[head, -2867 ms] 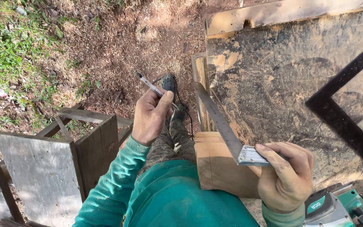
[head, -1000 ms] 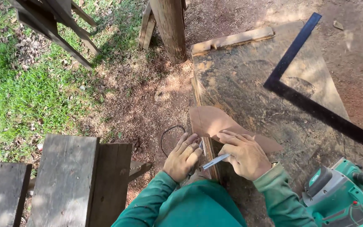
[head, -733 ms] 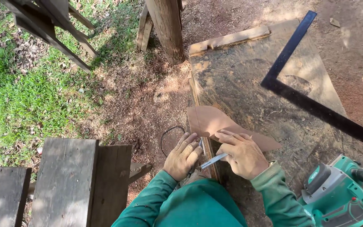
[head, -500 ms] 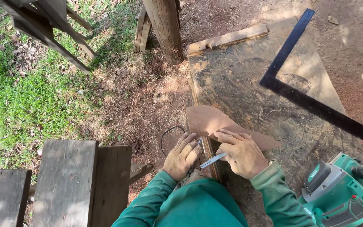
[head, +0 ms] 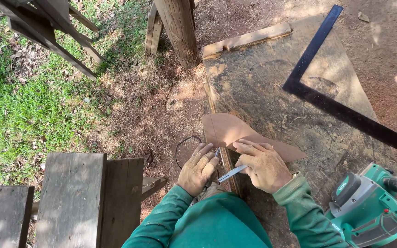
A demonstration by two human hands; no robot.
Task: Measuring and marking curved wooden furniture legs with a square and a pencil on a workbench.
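Note:
A flat, curved brown template piece (head: 235, 132) lies at the near left edge of a dusty wooden bench top (head: 272, 82). My right hand (head: 263, 165) presses down on the piece's near end and holds a thin metal tool (head: 231, 173) that points left. My left hand (head: 199, 168) is at the bench edge, fingers curled over it beside a small pencil-like stick (head: 217, 153). Both arms wear green sleeves.
A large black framing square (head: 336, 110) lies across the bench. A green electric planer (head: 371, 206) sits at the near right. A wooden post (head: 178, 30) stands behind the bench. Weathered planks (head: 72, 197) are at my lower left, on sawdust and grass. A black cable (head: 182, 147) loops below.
Since 2.9 s ago the hands came together at the bench edge and the brown piece lies flat. Over the last second the hands have hardly moved.

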